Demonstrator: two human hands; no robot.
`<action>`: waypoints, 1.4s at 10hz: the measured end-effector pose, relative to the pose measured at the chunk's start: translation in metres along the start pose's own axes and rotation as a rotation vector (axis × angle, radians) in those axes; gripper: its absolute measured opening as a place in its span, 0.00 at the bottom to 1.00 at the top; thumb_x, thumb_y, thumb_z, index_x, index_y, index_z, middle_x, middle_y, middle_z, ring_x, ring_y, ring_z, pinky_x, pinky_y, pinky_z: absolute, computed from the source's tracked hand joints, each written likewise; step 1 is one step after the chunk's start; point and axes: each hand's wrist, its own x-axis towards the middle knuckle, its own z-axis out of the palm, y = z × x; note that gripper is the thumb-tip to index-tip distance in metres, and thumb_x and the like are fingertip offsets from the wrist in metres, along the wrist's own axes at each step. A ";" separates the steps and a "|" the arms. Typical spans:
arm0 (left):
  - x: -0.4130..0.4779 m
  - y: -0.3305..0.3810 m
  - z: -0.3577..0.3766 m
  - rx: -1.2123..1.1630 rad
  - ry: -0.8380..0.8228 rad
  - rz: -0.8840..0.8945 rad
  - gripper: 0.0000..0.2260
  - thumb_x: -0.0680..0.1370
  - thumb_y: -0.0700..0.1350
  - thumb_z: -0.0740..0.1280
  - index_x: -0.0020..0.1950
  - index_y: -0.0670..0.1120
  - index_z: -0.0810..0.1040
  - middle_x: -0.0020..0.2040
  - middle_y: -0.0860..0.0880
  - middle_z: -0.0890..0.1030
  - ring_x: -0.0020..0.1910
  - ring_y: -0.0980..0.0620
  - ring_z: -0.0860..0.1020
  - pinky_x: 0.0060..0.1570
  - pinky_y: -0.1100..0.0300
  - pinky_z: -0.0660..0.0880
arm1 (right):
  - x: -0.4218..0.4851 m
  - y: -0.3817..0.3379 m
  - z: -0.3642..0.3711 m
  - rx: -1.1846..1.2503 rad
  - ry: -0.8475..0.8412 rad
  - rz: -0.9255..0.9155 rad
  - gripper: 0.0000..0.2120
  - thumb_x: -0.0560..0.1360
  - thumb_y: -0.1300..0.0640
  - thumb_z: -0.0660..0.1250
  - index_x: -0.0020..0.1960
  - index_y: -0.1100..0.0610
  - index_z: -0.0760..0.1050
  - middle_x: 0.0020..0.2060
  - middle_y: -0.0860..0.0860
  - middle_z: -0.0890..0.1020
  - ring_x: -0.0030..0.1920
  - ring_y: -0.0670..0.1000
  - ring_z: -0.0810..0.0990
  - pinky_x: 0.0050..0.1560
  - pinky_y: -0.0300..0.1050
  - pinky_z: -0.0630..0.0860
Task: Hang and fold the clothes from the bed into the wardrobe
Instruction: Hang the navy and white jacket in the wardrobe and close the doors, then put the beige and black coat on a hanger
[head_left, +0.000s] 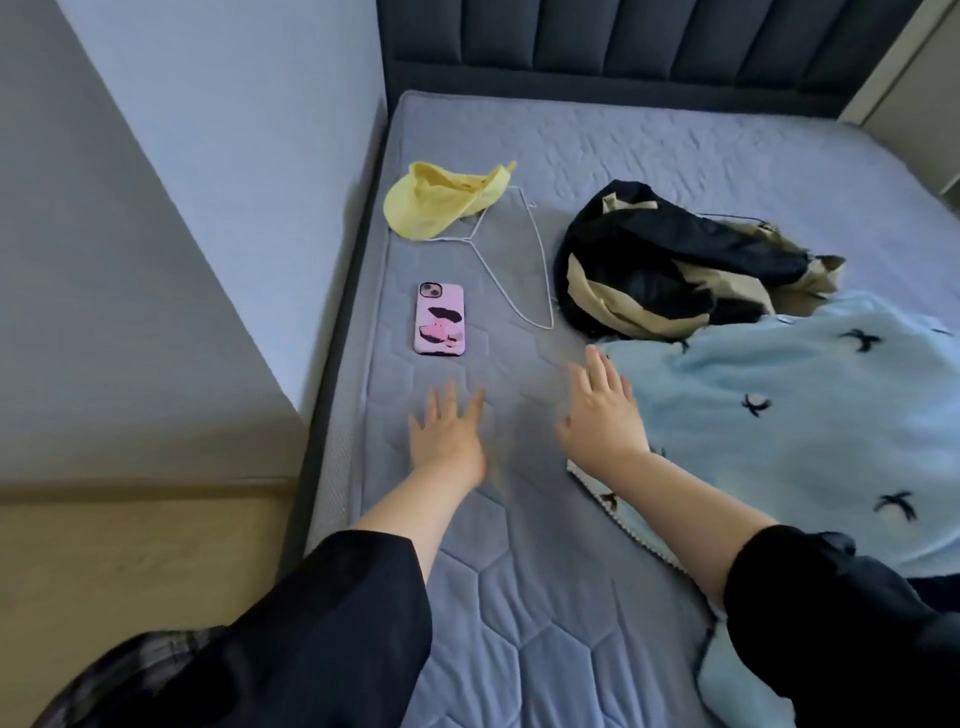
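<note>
We take the phone (440, 319) as reference. Both hands lie on the near side of it, over the mattress (519, 597). The left hand (447, 436) is just nearer than the phone. The right hand (605, 415) is further right.

Both hands have fingers straight and spread, and neither grips anything.

The light blue garment (805, 415) lies right of the phone, and its edge meets the right hand's little-finger side. We judge the right hand the nearer one for a grasp.

The wire hanger (496, 278) lies just right of the phone, with its long side running away from us.

Count:
- Three garments: light blue, black-and-beige (675, 260) right of the phone, yellow (441, 202) beyond it.
- One hanger.
- One phone.
</note>
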 end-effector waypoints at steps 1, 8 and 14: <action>0.012 -0.001 0.022 -0.118 -0.080 -0.080 0.36 0.78 0.60 0.60 0.77 0.59 0.40 0.79 0.48 0.40 0.77 0.44 0.41 0.72 0.37 0.50 | 0.008 0.015 0.019 0.040 -0.134 0.083 0.32 0.76 0.54 0.61 0.76 0.60 0.52 0.77 0.58 0.45 0.76 0.59 0.48 0.74 0.53 0.53; 0.060 -0.032 0.060 -0.029 -0.154 0.047 0.41 0.72 0.72 0.57 0.77 0.60 0.41 0.79 0.48 0.39 0.77 0.49 0.39 0.72 0.39 0.47 | 0.145 0.069 0.035 0.006 -0.032 0.372 0.17 0.76 0.57 0.60 0.64 0.58 0.72 0.77 0.55 0.51 0.76 0.58 0.49 0.74 0.60 0.46; -0.004 -0.092 0.027 -1.054 -0.149 -0.210 0.18 0.85 0.46 0.48 0.73 0.42 0.62 0.74 0.42 0.66 0.72 0.52 0.65 0.63 0.65 0.68 | 0.005 -0.075 -0.018 1.046 -0.536 -0.136 0.17 0.68 0.79 0.60 0.37 0.57 0.74 0.25 0.47 0.73 0.25 0.41 0.69 0.26 0.31 0.66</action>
